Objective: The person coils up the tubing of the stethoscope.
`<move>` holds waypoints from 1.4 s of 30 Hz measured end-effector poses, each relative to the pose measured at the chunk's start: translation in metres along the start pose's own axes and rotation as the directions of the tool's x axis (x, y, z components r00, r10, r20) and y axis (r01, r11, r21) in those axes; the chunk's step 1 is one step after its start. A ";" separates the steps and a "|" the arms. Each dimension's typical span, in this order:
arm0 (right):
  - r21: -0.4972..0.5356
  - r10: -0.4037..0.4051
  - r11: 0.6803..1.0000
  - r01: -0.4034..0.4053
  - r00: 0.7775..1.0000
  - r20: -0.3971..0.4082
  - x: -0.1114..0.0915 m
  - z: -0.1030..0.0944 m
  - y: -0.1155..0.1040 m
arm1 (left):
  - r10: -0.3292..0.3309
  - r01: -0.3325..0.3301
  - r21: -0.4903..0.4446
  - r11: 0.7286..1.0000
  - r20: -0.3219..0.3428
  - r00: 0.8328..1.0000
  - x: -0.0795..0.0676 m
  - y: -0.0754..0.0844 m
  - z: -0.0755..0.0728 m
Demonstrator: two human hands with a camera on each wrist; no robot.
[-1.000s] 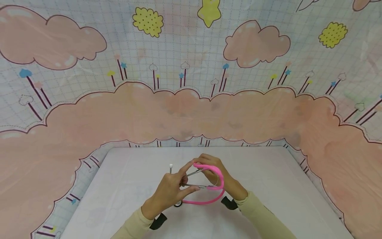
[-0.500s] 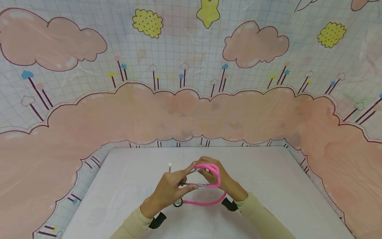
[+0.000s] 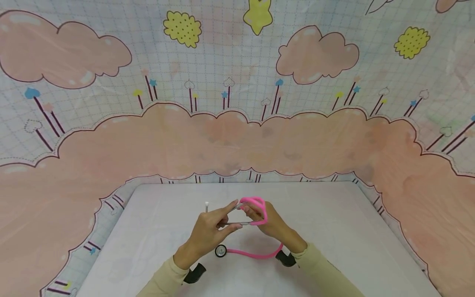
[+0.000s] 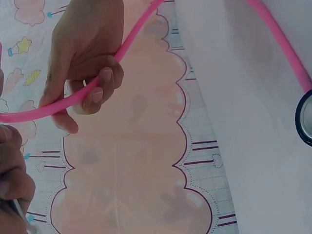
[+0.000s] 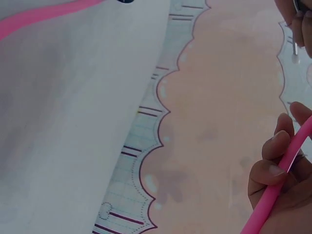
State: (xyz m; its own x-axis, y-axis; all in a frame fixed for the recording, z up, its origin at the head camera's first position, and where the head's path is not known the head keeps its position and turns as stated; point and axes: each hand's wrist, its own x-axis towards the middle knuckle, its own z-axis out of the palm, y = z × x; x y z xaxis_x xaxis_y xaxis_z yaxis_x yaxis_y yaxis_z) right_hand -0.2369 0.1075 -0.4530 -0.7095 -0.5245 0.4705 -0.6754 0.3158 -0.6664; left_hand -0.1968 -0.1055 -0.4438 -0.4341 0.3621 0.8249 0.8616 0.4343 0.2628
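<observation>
A pink stethoscope (image 3: 256, 255) is held up by both hands over the white table. My left hand (image 3: 208, 229) grips its metal ear tubes, thumb and forefinger spread along them. One white ear tip (image 3: 206, 203) sticks up behind that hand. My right hand (image 3: 276, 225) holds the pink tubing, which bends in a loop between the hands; in the right wrist view, the curled fingers (image 5: 275, 170) lie round it. Below, the rest of the tubing runs left to the round chest piece (image 3: 220, 251), which appears at the right edge of the left wrist view.
Under the hands spreads a white tabletop (image 3: 334, 222). Behind it and along its sides hangs a printed cloth (image 3: 222, 140) with clouds and stars. A black piece (image 3: 194, 273) sits by the left wrist, another black piece (image 3: 285, 258) by the right.
The pink loop has become smaller and shifted left and slightly up. Both hands have moved a little, and the chest piece now shows fully below the left hand.
</observation>
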 end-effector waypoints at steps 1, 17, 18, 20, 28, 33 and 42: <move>-0.003 0.029 1.000 -0.029 1.000 0.011 0.000 0.001 0.000 | -0.009 0.009 0.001 1.000 -0.006 1.000 0.000 0.000 -0.001; -0.104 -0.026 0.994 0.025 1.000 -0.003 -0.013 0.010 0.001 | -0.143 0.149 0.073 0.986 -0.082 0.986 -0.003 -0.011 -0.005; -0.107 -0.015 0.994 0.015 1.000 -0.001 -0.014 0.010 0.000 | -0.146 0.153 0.077 0.985 -0.092 0.985 -0.003 -0.012 -0.006; -0.117 0.013 0.993 -0.012 1.000 0.005 -0.017 0.011 0.001 | -0.160 0.169 0.087 0.982 -0.108 0.981 -0.003 -0.014 -0.008; -0.205 0.127 0.973 -0.110 0.989 0.073 -0.032 0.012 0.004 | -0.211 0.238 0.119 0.964 -0.206 0.956 -0.003 -0.024 -0.018; -0.195 0.158 0.971 -0.136 0.982 0.100 -0.040 0.011 0.007 | -0.222 0.260 0.142 0.955 -0.240 0.945 -0.004 -0.032 -0.026; -0.212 0.052 0.977 -0.037 0.997 0.064 -0.047 0.004 -0.003 | -0.229 0.283 0.247 0.927 -0.226 0.947 -0.009 -0.040 -0.030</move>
State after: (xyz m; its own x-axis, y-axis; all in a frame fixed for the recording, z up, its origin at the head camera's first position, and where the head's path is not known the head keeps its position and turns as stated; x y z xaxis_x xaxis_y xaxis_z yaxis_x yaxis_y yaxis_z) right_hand -0.2005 0.1282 -0.4760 -0.7292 -0.5569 0.3977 -0.6759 0.4954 -0.5457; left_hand -0.2195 -0.1504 -0.4467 -0.5485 0.0571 0.8342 0.6109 0.7086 0.3532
